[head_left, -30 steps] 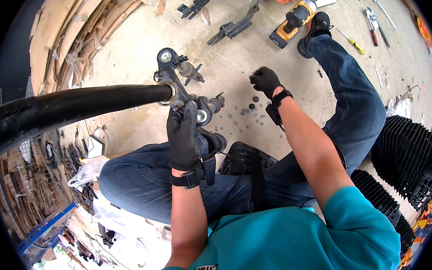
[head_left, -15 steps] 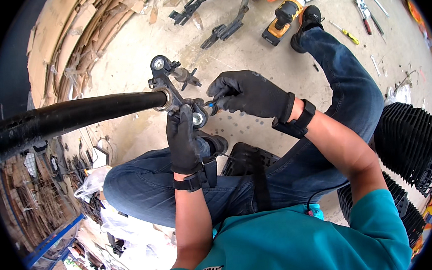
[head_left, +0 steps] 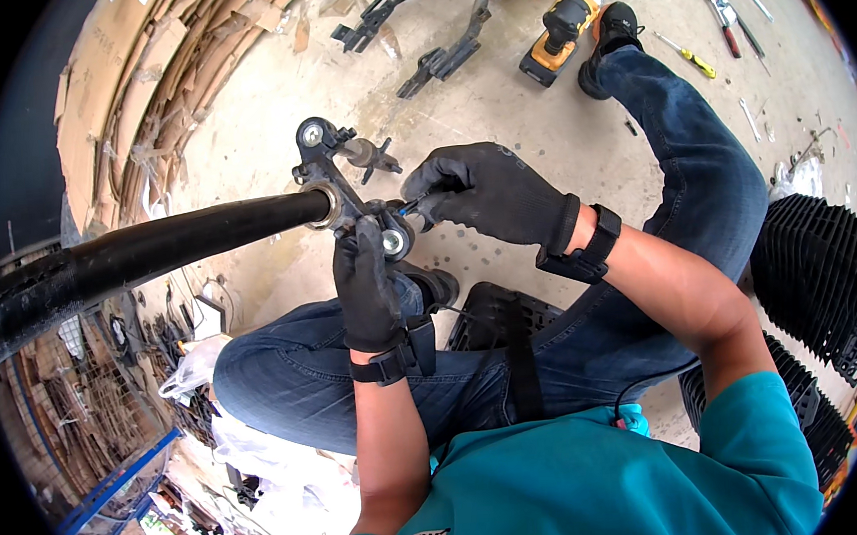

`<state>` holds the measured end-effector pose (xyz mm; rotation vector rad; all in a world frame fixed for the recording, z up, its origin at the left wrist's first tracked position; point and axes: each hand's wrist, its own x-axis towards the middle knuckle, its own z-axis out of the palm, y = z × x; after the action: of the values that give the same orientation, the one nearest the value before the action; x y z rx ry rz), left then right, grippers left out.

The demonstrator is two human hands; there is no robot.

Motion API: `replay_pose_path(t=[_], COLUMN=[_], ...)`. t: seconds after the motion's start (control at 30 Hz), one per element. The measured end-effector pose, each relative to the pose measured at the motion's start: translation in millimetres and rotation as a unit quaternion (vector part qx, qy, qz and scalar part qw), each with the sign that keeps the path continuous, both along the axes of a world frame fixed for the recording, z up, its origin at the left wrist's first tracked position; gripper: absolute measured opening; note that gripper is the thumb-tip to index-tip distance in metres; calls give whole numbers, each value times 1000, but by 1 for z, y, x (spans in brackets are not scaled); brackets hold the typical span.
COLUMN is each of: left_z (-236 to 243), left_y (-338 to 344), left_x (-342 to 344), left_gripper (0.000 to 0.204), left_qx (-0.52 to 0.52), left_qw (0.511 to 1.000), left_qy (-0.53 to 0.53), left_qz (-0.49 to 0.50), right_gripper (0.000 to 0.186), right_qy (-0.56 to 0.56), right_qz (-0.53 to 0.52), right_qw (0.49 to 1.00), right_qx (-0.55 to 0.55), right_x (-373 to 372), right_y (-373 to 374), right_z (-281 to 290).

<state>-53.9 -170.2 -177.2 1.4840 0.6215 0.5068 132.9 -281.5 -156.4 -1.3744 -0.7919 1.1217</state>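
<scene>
I sit on the floor in jeans, both hands in black gloves. A black tube [head_left: 149, 247] crosses from the left into a steel ring on a black metal bracket [head_left: 335, 175], which has bolted ends and grey pins sticking out. My left hand [head_left: 365, 287] grips the bracket just below the ring, fingers closed. My right hand [head_left: 488, 194] is pinched at the bracket's lower end, beside a round silver bolt head [head_left: 392, 240]. A small bluish piece [head_left: 408, 208] shows at its fingertips; what exactly it holds is mostly hidden.
Ahead lie a metal frame [head_left: 476, 16], a yellow-black cordless power tool [head_left: 563, 34], a yellow screwdriver [head_left: 697, 63] and several other hand tools. Cardboard [head_left: 123, 90] is piled at upper left, scrap and plastic bags at lower left, stacked black plastic trays [head_left: 807, 281] at right.
My right hand has moved left from over the floor to the bracket's lower end and pinches there. My left hand keeps its grip; the bracket sits slightly further left than a second ago.
</scene>
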Motion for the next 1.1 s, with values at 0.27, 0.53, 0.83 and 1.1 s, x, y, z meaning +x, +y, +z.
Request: replay_pose_path(t=[0.27,0.53,0.83,1.1], left_z=[12,7,0,4], left_y=[-6,-4,-3,-5], left_x=[4,4,2,4], left_gripper=[25,26,31,29], left_qx=[-207,-210,-199,-165], left_qw=[976,975,977,984], left_qy=[-34,-58,-64,-29], left_qz=[62,53,52,61], right_gripper=[27,15,15,24], right_qy=[43,93,-1,39], right_qz=[-4,-18,-27,27], right_qw=[999,996,1000,999], right_qx=[-8,-2,11,-1], right_x=[-5,-13,-15,-10], right_y=[1,7,11,8], right_z=[1,-2,-4,-3])
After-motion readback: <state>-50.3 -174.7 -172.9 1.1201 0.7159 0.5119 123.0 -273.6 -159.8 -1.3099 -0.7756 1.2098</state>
